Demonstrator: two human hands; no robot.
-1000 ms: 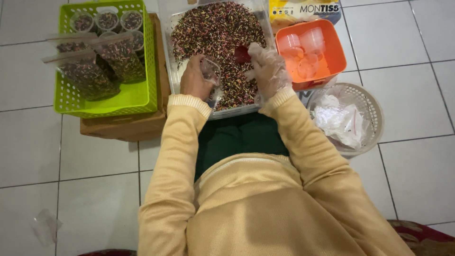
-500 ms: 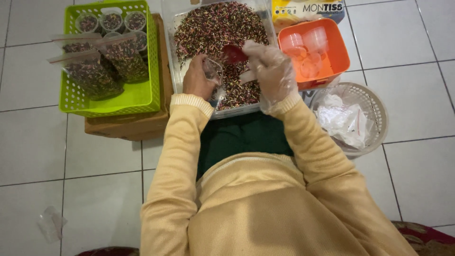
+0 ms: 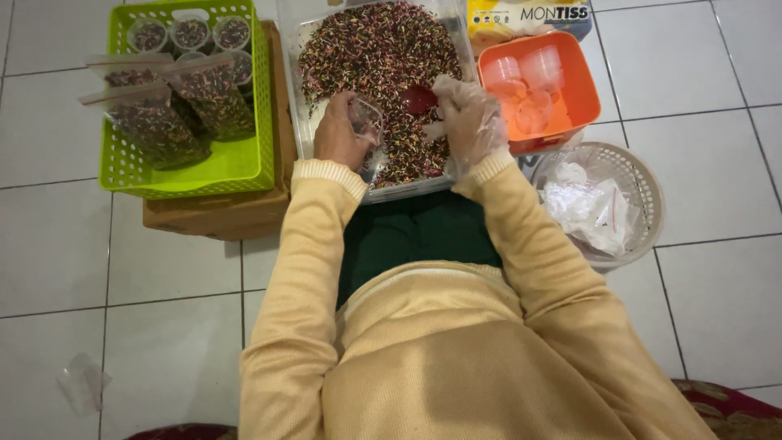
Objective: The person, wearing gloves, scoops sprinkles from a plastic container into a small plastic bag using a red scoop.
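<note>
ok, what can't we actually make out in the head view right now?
- Clear cup: how full it is; the left hand wraps round it.
- Red scoop: its handle sits inside the gloved right hand.
- Clear tub of mixed sprinkles: far end cut off by the top edge.
- Yellow box: mostly cut off by the top edge and the orange basket.
- Single sprinkles: too small to tell apart.

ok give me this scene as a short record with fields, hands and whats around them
left hand: bare, holds a small clear cup over the tray
right hand: in a thin plastic glove, holds a red scoop
tray: clear, full of mixed dark sprinkles
green basket: filled bags and cups
orange basket: empty clear cups
white basket: plastic bags
</note>
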